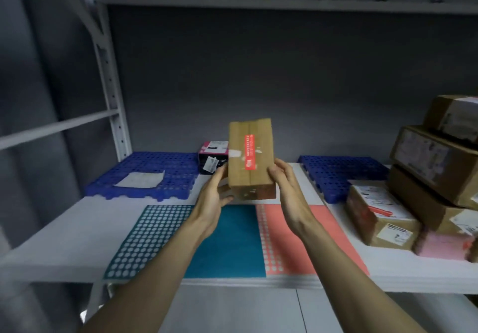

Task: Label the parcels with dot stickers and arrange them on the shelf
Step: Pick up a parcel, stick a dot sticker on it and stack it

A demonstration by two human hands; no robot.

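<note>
I hold a brown cardboard parcel (250, 156) with a red label strip upright above the white shelf (77, 229). My left hand (214, 195) grips its lower left side and my right hand (287, 193) grips its lower right side. Below my arms lie a teal dot sticker sheet (155, 237) and a salmon-red dot sticker sheet (289, 244) on the shelf. A black and pink parcel (212, 157) stands behind the held one, next to the left blue pallet (155, 172).
A second blue pallet (341, 175) lies at the right rear. Several brown cardboard parcels (424, 177) and a pink one (442, 244) are stacked at the right. A paper (141, 179) lies on the left pallet. A white upright post (111, 94) stands at the left.
</note>
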